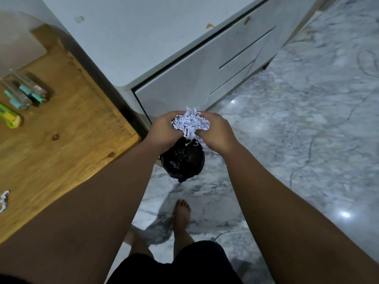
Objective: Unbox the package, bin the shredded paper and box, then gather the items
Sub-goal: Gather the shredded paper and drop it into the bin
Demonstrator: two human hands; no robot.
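Observation:
A wad of white shredded paper [191,125] is cupped between my left hand [164,132] and my right hand [218,133], both closed around it. Directly below the hands stands a small bin lined with a black bag [182,160] on the marble floor, with a few paper shreds inside. On the wooden table [67,124] at the left lie clear packs with teal items [26,91] and a green and yellow utility knife [10,117]. A few paper scraps [4,199] lie at the table's left edge. No box is in view.
A white cabinet [205,74] with drawers stands behind the bin, close to the table's corner. The grey marble floor [297,130] stretches to the right. My bare foot [181,212] is just behind the bin.

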